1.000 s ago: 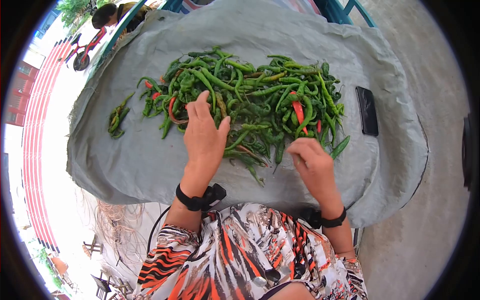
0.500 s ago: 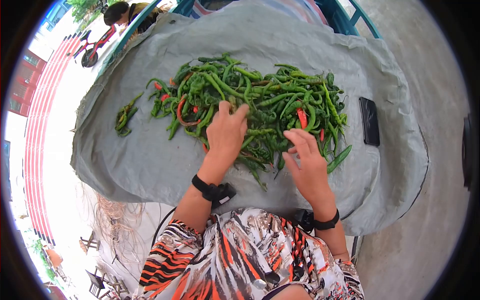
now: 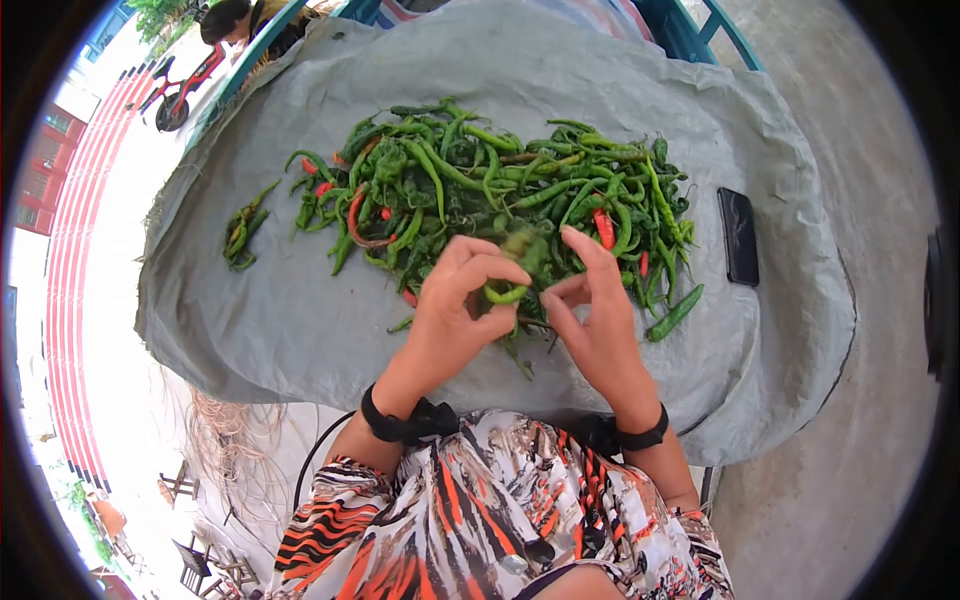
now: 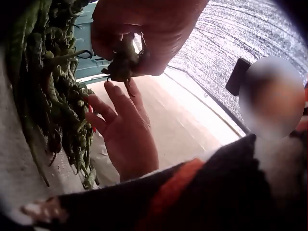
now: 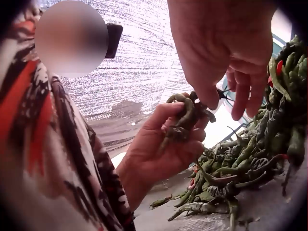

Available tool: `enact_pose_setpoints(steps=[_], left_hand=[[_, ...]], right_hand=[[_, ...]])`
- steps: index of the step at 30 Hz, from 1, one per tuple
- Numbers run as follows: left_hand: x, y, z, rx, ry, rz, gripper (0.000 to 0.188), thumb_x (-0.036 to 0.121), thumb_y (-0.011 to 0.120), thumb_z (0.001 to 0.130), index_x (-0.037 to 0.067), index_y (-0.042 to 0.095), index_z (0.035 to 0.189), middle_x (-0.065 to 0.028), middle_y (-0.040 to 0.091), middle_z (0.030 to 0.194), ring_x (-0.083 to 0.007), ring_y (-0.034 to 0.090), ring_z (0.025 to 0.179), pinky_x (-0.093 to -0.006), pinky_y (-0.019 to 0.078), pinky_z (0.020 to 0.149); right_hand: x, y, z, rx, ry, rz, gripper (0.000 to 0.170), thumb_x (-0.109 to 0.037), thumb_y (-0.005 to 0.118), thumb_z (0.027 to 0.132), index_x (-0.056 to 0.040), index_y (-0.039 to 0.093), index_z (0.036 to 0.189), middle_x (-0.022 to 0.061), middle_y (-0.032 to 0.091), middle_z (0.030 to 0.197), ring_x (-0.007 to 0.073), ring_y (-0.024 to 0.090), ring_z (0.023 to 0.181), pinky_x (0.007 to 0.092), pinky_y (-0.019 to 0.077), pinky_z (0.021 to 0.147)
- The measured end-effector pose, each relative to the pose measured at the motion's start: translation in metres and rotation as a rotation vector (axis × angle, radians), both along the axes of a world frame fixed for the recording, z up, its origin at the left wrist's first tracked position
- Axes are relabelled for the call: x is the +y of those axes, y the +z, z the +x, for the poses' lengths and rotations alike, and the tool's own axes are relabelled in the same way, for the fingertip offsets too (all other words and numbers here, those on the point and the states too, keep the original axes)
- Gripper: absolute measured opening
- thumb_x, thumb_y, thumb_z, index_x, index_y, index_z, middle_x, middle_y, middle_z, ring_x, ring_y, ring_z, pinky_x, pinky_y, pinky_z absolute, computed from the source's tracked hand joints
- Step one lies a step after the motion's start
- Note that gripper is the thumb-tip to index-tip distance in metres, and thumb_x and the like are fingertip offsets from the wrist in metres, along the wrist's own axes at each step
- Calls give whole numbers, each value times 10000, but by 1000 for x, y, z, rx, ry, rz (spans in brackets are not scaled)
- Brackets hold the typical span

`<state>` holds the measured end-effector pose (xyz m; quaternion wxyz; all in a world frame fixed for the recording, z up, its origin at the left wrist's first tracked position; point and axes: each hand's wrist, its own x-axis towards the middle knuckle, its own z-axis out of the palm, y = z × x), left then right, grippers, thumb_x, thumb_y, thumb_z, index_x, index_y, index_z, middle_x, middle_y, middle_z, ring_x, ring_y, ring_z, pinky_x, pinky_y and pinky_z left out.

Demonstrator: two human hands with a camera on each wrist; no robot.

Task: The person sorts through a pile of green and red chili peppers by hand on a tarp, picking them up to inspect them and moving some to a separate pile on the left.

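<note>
In the head view, my left hand (image 3: 455,300) has its thumb and fingers curled round a small bent green chili pepper (image 3: 506,295). The right wrist view shows that hand from the palm side, with twisted green chilies (image 5: 182,118) bunched in its fingers. My right hand (image 3: 598,325) is close beside it, thumb and fingertips near the held chilies. Seen from the left wrist, the right hand's fingers (image 4: 126,108) are loosely extended just under the chili stems. A large heap of green chilies (image 3: 440,175) lies beyond both hands, with a few red ones (image 3: 603,228) among them.
The heap rests on a grey cloth sheet (image 3: 270,330). A few chilies (image 3: 245,235) lie apart at the left. A black phone (image 3: 738,236) is on the sheet at the right. A person (image 3: 232,22) and a red bike (image 3: 185,90) are at the far left.
My left hand has drawn back from the heap toward the right and now holds chili. The right hand has shifted slightly left, bringing the two hands close together.
</note>
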<state>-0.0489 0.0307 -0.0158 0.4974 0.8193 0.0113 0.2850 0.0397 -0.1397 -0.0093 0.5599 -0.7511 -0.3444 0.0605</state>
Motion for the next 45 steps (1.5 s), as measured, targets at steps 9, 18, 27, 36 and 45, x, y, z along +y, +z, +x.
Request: enact_pose_setpoints(steps=[9,18,27,36,45], left_hand=[[-8,-22,3,313,-243,-875,198,192,599,1000,92,623,1170,63,593,921,1,473,732,-177,372,603],[-5,-19,7,474,-460,-1078,180,168,543,1018,73,588,1163,-19,637,904,-55,572,654,-195,430,503],[-9,-36,7,431,-377,-1089,143,204,549,1033,67,579,1061,-20,605,832,-46,481,525,-194,346,407],[-14,-9,-20,463,-443,254,191,75,608,914,114,619,1101,-80,591,927,-255,627,768,-401,498,643],[-11,-33,-31,536,-218,447,260,-1,584,823,112,535,1052,-146,503,1034,-396,611,880,-495,506,709]], right_hand=[[-7,-16,13,-329,-110,-117,393,-19,733,828,-117,671,1203,110,642,1181,197,664,766,300,548,692],[-14,-3,22,-453,-280,-189,260,-138,777,832,-107,710,1081,61,704,912,205,651,650,303,505,594],[-14,8,43,-367,-470,-85,296,-56,709,884,-69,658,1176,91,648,1102,134,604,665,268,489,584],[-14,-5,22,-416,-190,-142,221,-6,673,874,-76,685,1083,87,670,1017,209,642,712,304,518,631],[-48,-17,-9,-297,445,-641,303,-56,669,811,-198,693,1078,78,571,855,293,635,762,391,515,667]])
